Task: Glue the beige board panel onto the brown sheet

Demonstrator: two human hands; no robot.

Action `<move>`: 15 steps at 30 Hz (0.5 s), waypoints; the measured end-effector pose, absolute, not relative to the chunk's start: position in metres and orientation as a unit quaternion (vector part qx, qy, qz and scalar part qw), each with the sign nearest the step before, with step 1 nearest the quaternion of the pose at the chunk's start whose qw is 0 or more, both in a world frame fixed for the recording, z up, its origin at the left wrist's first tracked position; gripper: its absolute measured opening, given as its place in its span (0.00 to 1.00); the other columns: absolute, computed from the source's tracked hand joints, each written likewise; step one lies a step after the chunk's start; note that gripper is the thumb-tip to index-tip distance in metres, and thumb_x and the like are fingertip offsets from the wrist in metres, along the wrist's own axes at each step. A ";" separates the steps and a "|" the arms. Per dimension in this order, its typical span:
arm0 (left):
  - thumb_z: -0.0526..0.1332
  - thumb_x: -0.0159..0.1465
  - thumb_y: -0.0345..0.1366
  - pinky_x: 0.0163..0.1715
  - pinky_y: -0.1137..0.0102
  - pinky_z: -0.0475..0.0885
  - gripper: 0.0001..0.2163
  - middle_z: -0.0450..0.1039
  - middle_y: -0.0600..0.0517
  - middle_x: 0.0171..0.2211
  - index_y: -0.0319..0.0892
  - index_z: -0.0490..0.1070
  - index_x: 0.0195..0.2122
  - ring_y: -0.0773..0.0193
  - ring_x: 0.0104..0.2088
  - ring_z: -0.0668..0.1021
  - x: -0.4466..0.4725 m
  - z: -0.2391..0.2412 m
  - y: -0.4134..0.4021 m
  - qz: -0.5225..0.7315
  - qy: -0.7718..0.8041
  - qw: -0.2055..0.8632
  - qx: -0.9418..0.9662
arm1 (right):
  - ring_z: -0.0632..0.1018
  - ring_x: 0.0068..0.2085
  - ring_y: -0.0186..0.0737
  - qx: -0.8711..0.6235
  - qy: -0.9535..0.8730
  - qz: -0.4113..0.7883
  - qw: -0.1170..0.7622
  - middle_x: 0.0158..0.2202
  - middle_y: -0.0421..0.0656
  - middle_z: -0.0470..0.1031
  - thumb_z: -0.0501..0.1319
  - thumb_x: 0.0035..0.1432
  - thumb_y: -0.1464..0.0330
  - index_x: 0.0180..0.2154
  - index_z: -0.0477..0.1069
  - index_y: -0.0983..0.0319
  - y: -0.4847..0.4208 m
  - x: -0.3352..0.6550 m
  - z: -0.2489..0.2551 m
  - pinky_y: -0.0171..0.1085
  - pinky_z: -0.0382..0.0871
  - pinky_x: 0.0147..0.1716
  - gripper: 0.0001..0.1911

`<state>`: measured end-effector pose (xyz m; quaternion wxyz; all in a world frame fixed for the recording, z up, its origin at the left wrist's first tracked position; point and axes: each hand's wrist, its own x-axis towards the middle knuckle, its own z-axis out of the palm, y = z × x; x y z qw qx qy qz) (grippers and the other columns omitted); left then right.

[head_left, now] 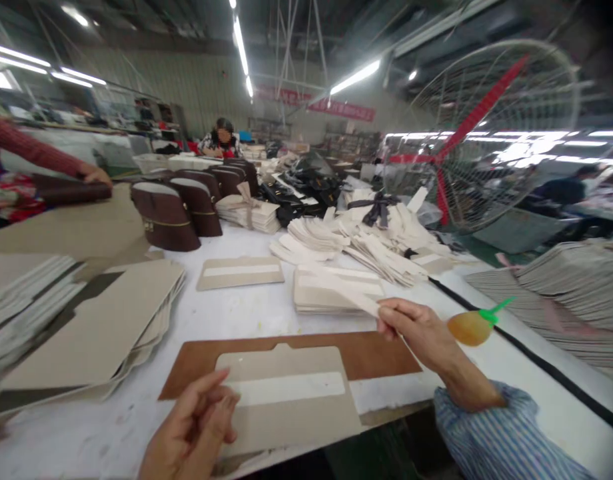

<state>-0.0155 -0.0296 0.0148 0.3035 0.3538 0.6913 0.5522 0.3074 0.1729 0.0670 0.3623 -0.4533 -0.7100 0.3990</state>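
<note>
- right hand (420, 329) pinches a long white paper strip (342, 288) above a stack of grey card pieces (326, 299).
- left hand (196, 427), fingers loose and holding nothing, touches a grey tabbed cardboard panel (286, 400) on the white bench (236, 313).

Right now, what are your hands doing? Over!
Left hand resting on the grey card, grip open. Right hand pinching a paper strip off the stack. Brown sheet under the card.
</note>
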 end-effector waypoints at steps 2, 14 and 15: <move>0.66 0.61 0.62 0.17 0.74 0.69 0.34 0.79 0.48 0.50 0.51 0.66 0.64 0.62 0.30 0.80 -0.010 0.031 -0.031 0.592 0.622 0.386 0.337 | 0.71 0.27 0.35 -0.381 -0.730 0.506 0.259 0.27 0.41 0.75 0.65 0.64 0.46 0.31 0.77 0.60 0.137 0.288 0.059 0.36 0.66 0.29 0.24; 0.72 0.58 0.58 0.18 0.78 0.58 0.24 0.71 0.58 0.22 0.41 0.79 0.41 0.74 0.18 0.65 -0.020 0.024 -0.038 0.579 0.631 0.447 0.259 | 0.71 0.26 0.34 -0.409 -0.651 0.612 0.184 0.27 0.37 0.73 0.65 0.64 0.46 0.43 0.75 0.58 0.086 0.268 0.027 0.34 0.63 0.27 0.22; 0.73 0.57 0.57 0.19 0.78 0.59 0.23 0.70 0.58 0.21 0.41 0.79 0.40 0.74 0.19 0.66 -0.023 0.021 -0.036 0.577 0.640 0.436 0.257 | 0.71 0.26 0.34 -0.419 -0.635 0.618 0.195 0.26 0.36 0.73 0.67 0.63 0.46 0.43 0.74 0.59 0.088 0.271 0.027 0.34 0.64 0.26 0.23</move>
